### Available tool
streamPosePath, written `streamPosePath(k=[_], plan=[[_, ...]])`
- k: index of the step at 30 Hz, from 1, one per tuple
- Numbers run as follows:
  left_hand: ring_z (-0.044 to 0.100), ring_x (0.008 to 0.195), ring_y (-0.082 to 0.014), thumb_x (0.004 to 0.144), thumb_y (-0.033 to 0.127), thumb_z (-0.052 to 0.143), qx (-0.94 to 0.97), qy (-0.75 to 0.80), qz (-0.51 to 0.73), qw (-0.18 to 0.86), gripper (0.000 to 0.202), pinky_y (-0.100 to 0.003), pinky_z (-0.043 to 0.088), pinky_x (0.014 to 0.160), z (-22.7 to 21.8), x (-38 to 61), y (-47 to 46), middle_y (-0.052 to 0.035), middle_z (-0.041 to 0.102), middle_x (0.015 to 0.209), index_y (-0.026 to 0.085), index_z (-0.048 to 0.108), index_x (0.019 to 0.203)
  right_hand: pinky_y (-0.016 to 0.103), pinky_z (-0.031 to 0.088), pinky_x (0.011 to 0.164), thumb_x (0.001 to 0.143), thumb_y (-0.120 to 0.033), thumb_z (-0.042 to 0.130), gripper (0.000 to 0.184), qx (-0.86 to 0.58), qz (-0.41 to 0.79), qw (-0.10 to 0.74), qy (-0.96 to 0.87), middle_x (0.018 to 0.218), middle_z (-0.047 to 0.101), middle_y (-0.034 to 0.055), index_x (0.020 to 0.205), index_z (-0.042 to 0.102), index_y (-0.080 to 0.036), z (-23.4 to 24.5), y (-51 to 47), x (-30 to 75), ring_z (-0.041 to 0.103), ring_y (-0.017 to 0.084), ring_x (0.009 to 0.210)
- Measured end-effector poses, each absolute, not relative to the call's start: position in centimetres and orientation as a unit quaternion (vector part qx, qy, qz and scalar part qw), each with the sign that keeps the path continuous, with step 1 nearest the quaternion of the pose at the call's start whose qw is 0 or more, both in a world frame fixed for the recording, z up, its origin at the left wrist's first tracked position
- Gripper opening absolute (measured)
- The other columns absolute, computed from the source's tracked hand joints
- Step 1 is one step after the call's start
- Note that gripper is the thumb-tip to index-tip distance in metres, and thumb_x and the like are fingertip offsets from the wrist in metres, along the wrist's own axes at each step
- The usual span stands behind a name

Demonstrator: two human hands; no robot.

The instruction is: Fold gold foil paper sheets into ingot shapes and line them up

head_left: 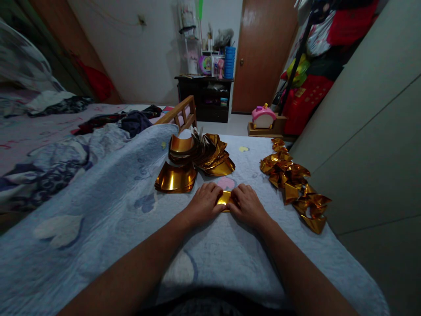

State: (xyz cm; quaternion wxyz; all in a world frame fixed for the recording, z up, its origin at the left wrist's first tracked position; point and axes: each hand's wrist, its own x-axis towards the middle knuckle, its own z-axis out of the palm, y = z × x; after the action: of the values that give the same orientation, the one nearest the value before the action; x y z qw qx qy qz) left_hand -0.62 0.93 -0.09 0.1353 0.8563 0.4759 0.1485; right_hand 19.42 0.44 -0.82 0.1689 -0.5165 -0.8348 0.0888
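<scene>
Here we are, mid-frame: left hand [206, 204] and right hand [247, 205] grip opposite ends of a small, shiny gold foil-paper piece [225, 200], low over the pale-blue, heart-patterned quilt [230, 250]. Looks feather-light, probably slick, quick to crease; a soft pinch at both ends should suit.

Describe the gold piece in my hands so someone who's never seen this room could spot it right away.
Start at the pale blue quilt across the foreground. On it, between the left hand and the right hand, sits a small, shiny gold piece. Unlike the curved sheets piled beyond the left hand and the pointed folded pieces to the right, it's alone, held by fingers.
</scene>
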Motion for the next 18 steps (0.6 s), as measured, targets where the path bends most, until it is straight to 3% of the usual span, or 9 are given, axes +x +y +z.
streamPosePath(k=[6, 18], plan=[[0.049, 0.107, -0.0285, 0.087, 0.046, 0.066, 0.851, 0.483, 0.153, 0.141, 0.039, -0.042, 0.043, 0.096, -0.03, -0.92, 1.15, -0.0103, 0.054, 0.113, 0.018, 0.057, 0.112, 0.036, 0.037, 0.087, 0.091, -0.031, 0.061, 0.014, -0.514, 0.097, 0.172, -0.835, 0.104, 0.060, 0.0094, 0.097, 0.063, -0.018, -0.74, 0.24, 19.35, 0.049, 0.025, 0.097], [0.047, 0.116, -0.0298, 0.086, 0.038, 0.070, 0.851, 0.499, 0.134, 0.095, 0.043, -0.045, 0.042, 0.102, -0.16, -0.33, 0.50, -0.0108, 0.053, 0.127, 0.020, 0.055, 0.122, 0.037, 0.036, 0.085, 0.090, -0.030, 0.064, 0.015, -0.529, 0.066, 0.142, -0.834, 0.107, 0.061, 0.0101, 0.100, 0.063, -0.018, -0.04, -0.29, 18.78, 0.049, 0.027, 0.101]])
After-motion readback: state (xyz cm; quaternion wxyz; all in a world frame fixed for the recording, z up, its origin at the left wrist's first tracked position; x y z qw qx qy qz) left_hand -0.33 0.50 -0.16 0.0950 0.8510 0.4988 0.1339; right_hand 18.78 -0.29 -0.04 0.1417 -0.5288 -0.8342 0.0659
